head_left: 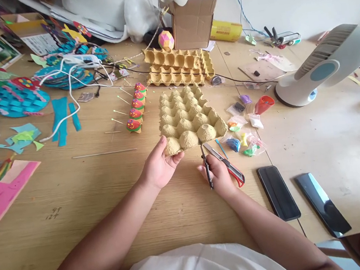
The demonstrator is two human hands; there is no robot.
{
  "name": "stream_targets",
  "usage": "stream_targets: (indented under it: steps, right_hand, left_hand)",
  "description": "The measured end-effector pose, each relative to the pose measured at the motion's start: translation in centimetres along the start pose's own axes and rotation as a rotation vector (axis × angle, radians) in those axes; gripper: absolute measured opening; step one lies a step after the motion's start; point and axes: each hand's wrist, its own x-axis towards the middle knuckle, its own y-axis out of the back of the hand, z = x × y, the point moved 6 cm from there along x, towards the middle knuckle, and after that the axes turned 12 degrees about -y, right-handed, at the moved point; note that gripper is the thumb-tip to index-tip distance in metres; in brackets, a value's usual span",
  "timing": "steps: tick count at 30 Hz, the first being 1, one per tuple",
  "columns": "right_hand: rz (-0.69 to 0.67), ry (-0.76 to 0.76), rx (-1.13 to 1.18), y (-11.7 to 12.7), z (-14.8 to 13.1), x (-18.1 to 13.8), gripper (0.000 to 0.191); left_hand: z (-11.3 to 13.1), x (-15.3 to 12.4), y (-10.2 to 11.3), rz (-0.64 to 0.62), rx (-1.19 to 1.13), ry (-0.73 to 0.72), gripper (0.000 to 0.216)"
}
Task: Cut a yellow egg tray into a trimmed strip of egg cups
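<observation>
Your L hand [159, 168] has its grip closed on the near-left corner of the egg tray [188, 118], which sits bumps-up mid-desk [75, 197], just ahead of you. Your R hand [217, 175] grips a thin dark tool [207, 167], tip toward the tray's near edge; can't tell what kind. A box cutter [229, 167] lies right against that hand. Clay bags [243, 137] crowd the tray's right side, w/ two phones [278, 193] nearer you. Painted figures [136, 109] line up just left of the tray. A tray stack [176, 67] sits behind it & a fan [323, 67] far right.
</observation>
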Motion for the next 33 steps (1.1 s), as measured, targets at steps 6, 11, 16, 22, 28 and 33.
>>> stream_targets:
  steps: [6, 11, 16, 22, 28, 33]
  right_hand:
    - [-0.027, 0.005, 0.052, 0.0, 0.3, 0.0, 0.040]
    - [-0.050, 0.029, 0.068, 0.4, 0.8, -0.4, 0.036]
    - [-0.086, 0.016, 0.120, 0.4, 0.9, -0.9, 0.033]
    - [-0.005, 0.009, 0.046, 0.8, 1.1, -1.0, 0.031]
    - [-0.010, 0.015, 0.078, 1.1, 0.6, -1.3, 0.035]
    - [-0.225, -0.124, 0.338, -0.4, 0.1, -2.2, 0.044]
  left_hand:
    - [-0.1, -0.3, -0.1, 0.004, -0.005, 0.015, 0.018]
    - [-0.1, -0.4, 0.0, -0.010, -0.004, -0.008, 0.017]
    - [-0.4, -0.5, 0.1, -0.018, 0.006, 0.012, 0.018]
    - [-0.7, -0.8, 0.1, 0.043, -0.023, 0.093, 0.016]
    - [-0.8, -1.1, -0.2, 0.054, -0.030, 0.142, 0.014]
    - [-0.6, -0.7, -0.1, 0.020, 0.026, 0.083, 0.015]
